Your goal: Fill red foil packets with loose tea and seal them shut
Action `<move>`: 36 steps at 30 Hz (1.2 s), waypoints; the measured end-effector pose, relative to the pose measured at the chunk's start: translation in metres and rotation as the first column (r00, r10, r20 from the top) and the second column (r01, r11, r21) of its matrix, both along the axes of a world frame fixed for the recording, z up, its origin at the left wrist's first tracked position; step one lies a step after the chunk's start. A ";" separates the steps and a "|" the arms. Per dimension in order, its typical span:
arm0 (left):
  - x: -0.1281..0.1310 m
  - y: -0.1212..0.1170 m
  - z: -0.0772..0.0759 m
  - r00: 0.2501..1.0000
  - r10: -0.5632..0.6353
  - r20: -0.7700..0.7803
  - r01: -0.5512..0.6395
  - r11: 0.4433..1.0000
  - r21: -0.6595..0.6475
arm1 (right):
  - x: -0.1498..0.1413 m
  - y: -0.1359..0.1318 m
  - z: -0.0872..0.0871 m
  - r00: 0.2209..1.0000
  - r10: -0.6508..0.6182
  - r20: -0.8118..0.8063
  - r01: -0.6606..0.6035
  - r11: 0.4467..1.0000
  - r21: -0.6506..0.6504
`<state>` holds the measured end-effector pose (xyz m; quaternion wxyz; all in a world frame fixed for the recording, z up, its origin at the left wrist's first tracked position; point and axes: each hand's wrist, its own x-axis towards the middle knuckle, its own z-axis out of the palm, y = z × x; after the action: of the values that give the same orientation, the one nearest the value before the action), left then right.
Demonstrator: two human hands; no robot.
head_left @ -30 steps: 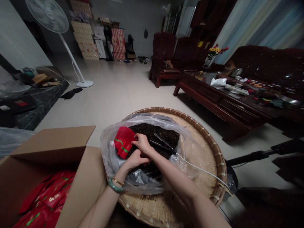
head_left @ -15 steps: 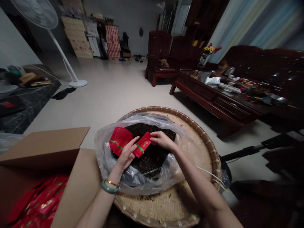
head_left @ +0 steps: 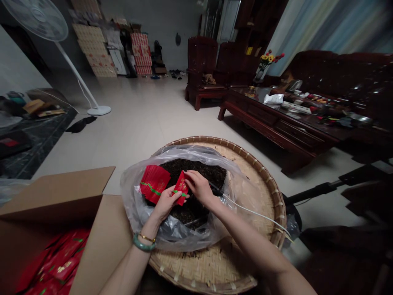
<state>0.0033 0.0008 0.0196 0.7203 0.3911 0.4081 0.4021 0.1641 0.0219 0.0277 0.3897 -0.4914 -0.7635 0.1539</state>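
My cardboard box [head_left: 102, 241], farthest left, holds heaped red packets [head_left: 58, 268]; its flap stands beside the clear bag [head_left: 133, 219], and a bump could fold that rim inward. Inside the bag, a fanned red stack [head_left: 155, 183] lies on dark leafy material [head_left: 204, 166]; my left hand [head_left: 167, 200], just beside it, could scatter it. That hand grips 1 red packet [head_left: 181, 187] above the leafy material, while my right hand [head_left: 199, 187] pinches its upper edge; hard pulling could tear it. Rightward, my forearm could snag the white cord [head_left: 254, 212] over the woven tray [head_left: 278, 200].
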 end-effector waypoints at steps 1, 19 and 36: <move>0.000 0.000 -0.001 1.000 0.003 -0.003 -0.003 1.000 0.007 | 0.000 0.001 0.000 1.000 -0.016 -0.010 0.016 1.000 0.003; 0.000 0.006 -0.009 0.930 0.367 0.016 -0.367 0.930 0.008 | 0.010 -0.003 0.027 1.000 0.016 -0.007 -0.017 0.980 -0.197; -0.003 0.005 -0.007 0.989 0.147 0.005 -0.147 0.987 0.065 | 0.025 0.003 0.028 0.844 0.135 -0.519 -0.503 0.534 -0.679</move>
<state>0.0007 0.0059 0.0123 0.6755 0.3832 0.4224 0.4673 0.1891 0.0245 0.0555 0.2421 -0.4164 -0.5928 0.6454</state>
